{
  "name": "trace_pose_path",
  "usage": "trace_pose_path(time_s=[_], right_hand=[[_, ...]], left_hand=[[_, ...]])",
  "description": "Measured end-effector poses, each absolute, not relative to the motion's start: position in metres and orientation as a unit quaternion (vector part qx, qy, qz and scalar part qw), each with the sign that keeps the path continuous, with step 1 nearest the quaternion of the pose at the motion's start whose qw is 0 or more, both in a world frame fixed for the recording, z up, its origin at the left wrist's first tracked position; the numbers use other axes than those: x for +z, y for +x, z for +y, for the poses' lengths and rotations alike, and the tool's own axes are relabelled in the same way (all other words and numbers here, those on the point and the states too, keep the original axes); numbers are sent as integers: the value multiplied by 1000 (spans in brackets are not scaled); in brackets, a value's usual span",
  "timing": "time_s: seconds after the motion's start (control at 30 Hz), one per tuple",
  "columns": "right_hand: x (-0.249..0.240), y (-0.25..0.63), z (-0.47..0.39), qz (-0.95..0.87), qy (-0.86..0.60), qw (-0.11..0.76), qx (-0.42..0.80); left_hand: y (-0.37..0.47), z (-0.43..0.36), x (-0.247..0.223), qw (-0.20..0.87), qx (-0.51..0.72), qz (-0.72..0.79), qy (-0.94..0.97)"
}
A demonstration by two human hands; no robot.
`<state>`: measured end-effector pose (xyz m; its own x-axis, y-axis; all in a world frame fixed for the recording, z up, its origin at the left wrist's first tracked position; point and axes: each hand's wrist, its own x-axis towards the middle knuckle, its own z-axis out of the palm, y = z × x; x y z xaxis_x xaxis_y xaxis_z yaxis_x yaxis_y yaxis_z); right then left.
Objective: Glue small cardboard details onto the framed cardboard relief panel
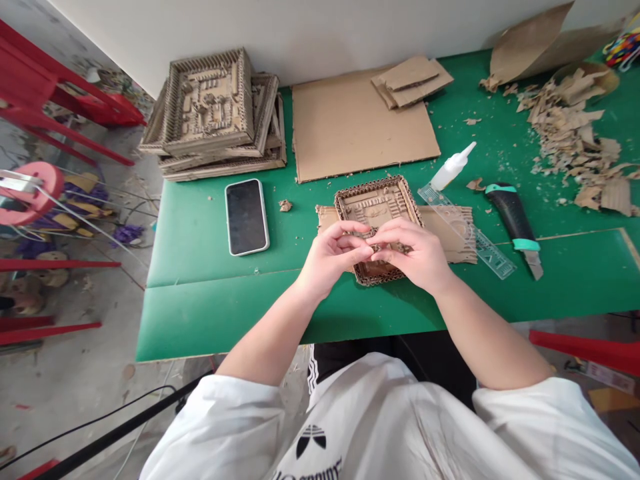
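My left hand (340, 253) and my right hand (413, 250) meet over a small square cardboard tray (385, 197) with corrugated edges and raised cardboard bits inside. The fingertips of both hands are pinched together; whatever lies between them is too small or hidden to name. Fingers cover the middle of the tray. Under it lies a strip of corrugated cardboard (453, 250). Right of my right hand are a clear plastic ruler (493, 257), a white glue bottle (450, 170) and a black and teal utility knife (513, 217) with its blade out.
A phone (247, 217) lies to the left. Behind it rises a stack of similar cardboard trays (210, 133). A flat cardboard sheet (350, 130) with smaller pieces (413, 80) on it lies at the back. Torn cardboard scraps (575, 127) spread over the green table (215, 313) at right.
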<state>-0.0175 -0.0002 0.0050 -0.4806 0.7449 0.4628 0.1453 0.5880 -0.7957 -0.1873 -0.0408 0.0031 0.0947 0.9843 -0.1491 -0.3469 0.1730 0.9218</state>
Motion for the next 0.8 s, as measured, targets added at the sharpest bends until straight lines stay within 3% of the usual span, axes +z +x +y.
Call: trace_pose_path(time_s=[0.3, 0.8], right_hand=[[5, -16, 1, -772, -274, 415, 396], [4, -16, -1, -801, -292, 404, 330]], left_hand=[[-188, -42, 5, 661, 497, 427, 365], [-187, -42, 6, 660, 518, 418, 348]])
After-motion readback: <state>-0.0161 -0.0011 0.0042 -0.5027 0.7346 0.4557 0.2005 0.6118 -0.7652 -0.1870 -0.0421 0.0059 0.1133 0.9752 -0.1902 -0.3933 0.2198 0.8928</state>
